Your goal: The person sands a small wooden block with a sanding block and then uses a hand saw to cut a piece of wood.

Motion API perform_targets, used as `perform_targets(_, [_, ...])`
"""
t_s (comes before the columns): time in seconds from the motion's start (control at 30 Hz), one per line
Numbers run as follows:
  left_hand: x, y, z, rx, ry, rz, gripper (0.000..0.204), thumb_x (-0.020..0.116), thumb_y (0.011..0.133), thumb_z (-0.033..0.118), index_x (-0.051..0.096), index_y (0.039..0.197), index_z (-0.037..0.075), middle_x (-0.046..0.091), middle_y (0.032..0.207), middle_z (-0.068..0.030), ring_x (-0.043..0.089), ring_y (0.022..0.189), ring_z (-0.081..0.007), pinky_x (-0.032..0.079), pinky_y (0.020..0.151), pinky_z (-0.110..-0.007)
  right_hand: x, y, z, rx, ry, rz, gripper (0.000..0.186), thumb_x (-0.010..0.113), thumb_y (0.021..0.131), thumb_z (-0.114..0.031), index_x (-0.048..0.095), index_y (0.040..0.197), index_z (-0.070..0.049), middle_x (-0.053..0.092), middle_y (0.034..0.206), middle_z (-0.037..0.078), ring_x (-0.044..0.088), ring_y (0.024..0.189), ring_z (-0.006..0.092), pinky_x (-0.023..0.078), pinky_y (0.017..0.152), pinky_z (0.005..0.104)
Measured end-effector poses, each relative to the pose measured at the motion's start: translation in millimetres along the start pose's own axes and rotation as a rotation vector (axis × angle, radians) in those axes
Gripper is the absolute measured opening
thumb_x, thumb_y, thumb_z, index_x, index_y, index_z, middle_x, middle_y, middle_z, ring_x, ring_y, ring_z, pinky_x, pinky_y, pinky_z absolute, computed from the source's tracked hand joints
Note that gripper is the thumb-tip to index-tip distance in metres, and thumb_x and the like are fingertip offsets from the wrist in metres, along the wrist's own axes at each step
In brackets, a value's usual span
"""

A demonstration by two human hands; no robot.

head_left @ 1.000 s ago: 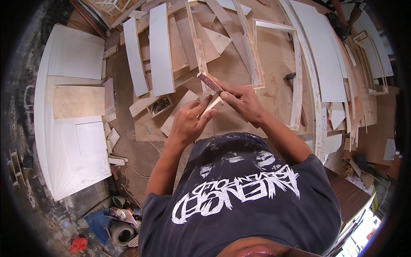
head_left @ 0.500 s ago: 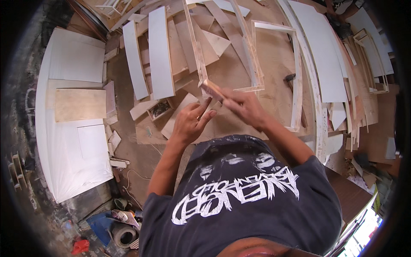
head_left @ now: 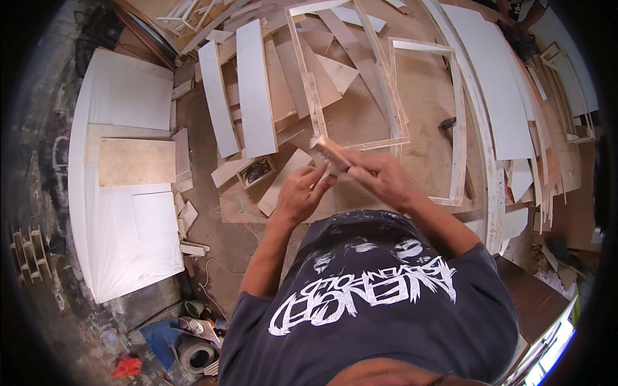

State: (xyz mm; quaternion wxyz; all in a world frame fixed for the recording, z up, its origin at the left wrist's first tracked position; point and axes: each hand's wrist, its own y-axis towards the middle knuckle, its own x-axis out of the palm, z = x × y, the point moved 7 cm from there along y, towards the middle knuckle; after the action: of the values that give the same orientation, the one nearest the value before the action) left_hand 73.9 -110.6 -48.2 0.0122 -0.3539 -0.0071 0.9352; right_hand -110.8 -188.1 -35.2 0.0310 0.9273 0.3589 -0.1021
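My right hand (head_left: 381, 177) is closed round a short, flat wooden piece (head_left: 333, 153) with a rough, pale tip, slightly blurred. My left hand (head_left: 301, 194) is just left of it, thumb and fingers pinched together at the piece's near end. What sits between the left fingertips is too small to make out. Beyond both hands lies a narrow wooden frame (head_left: 313, 106) on the brown board. The tip of the wooden piece overlaps the frame's near left corner in view; whether they touch I cannot tell.
A second frame (head_left: 458, 128) and a hammer (head_left: 446, 123) lie to the right. White-faced panels (head_left: 256, 90) rest among scrap boards ahead. An open small box (head_left: 255, 172) with dark contents is by my left hand. Long white sheets (head_left: 492, 90) are stacked right; a covered white panel (head_left: 138, 257) stands left.
The view has shifted, so the surroundings sit lower and further right. My hands have come closer together, and the wooden piece now meets the left fingertips.
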Motion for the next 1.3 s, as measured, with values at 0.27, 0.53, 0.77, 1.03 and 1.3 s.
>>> perform_targets(0.27, [-3,12,14,0.053,-0.017,-0.042,0.043,0.067,0.104,0.038,0.074,0.132,0.007,0.071,0.096,-0.0229,0.069,0.087,-0.0403,0.053,0.075,-0.048,-4,-14,-12,-0.189,0.021,0.047,0.045,0.068,0.103,-0.025,0.064,0.147,-0.013,0.072,0.137,0.017,0.073,0.119,0.0253,0.054,0.102,0.0353])
perform_targets(0.53, [-1,4,10,0.007,-0.023,-0.064,0.046,0.065,0.105,0.040,0.071,0.136,0.007,0.071,0.098,-0.0233,0.069,0.087,-0.0400,0.053,0.077,-0.046,-1,-20,-14,-0.110,-0.006,0.041,0.047,0.070,0.103,-0.027,0.064,0.146,-0.009,0.072,0.137,0.017,0.070,0.123,0.0234,0.052,0.105,0.0346])
perform_targets(0.77, [4,-2,9,0.015,-0.045,-0.058,0.047,0.065,0.105,0.038,0.070,0.138,0.005,0.071,0.095,-0.0237,0.069,0.087,-0.0399,0.053,0.079,-0.047,-1,-19,13,0.036,0.084,0.022,0.045,0.069,0.103,-0.024,0.065,0.145,-0.008,0.072,0.138,0.015,0.069,0.121,0.0186,0.052,0.104,0.0337])
perform_targets(1.03, [0,4,8,0.064,-0.083,-0.018,0.044,0.067,0.104,0.035,0.071,0.136,0.006,0.072,0.099,-0.0245,0.071,0.089,-0.0399,0.054,0.078,-0.045,4,-24,-6,-0.118,-0.059,0.058,0.045,0.069,0.103,-0.028,0.065,0.145,-0.011,0.070,0.140,0.018,0.073,0.119,0.0269,0.054,0.102,0.0357])
perform_targets(1.3, [-10,-7,15,0.037,0.071,-0.034,0.047,0.067,0.104,0.038,0.070,0.138,0.006,0.072,0.101,-0.0257,0.073,0.089,-0.0400,0.055,0.078,-0.045,0,-12,-8,-0.176,-0.056,0.048,0.045,0.068,0.103,-0.025,0.065,0.145,-0.009,0.067,0.143,0.020,0.069,0.128,0.0331,0.053,0.106,0.0369])
